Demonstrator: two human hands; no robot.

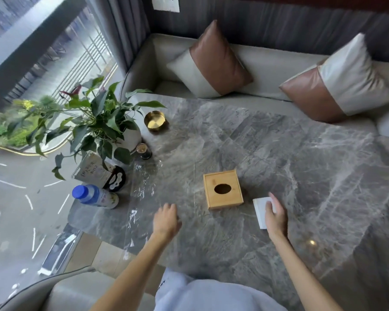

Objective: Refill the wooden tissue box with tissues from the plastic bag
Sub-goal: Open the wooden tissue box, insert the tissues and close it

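Right hand (276, 215) fingers grasp tissue stack (261, 211) beside wooden box (222, 189), ready for loading; left hand (166, 219) released over plastic bag (142, 194).

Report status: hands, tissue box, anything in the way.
Left hand empty on clear plastic. Right hand on tissues. Tissue box closed, hole empty. Nothing blocking.

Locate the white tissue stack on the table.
The tissue stack lies right of the wooden tissue box, under the right hand.
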